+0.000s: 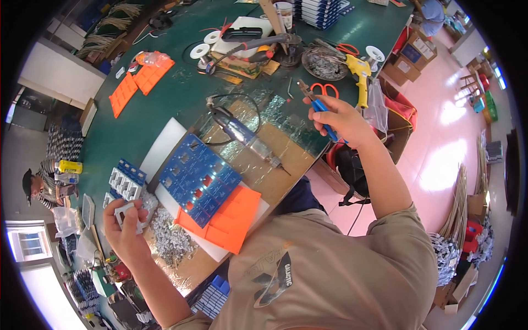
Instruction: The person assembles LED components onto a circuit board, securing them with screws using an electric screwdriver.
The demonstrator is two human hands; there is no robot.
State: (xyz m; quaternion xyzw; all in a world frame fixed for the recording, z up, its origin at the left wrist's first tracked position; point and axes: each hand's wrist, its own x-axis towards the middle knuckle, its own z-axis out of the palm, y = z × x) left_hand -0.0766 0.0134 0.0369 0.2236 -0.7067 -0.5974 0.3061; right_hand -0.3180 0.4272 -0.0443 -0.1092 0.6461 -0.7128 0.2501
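Head view: right hand (342, 122) is gripping one pair of pliers (318, 105); left hand (127, 237), apart, is pinching one pale piece (123, 211); one blue board (187, 159) is lying between.

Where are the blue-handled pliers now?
In the head view, the blue-handled pliers are right of centre, held in the right hand, just left of the yellow glue gun.

pale capital letters (287, 269) ran along the dark emblem (280, 286) on your brown shirt (357, 264), fainter lettering (254, 265) stood beside it, print on the blue board (193, 159) before you was too small to read
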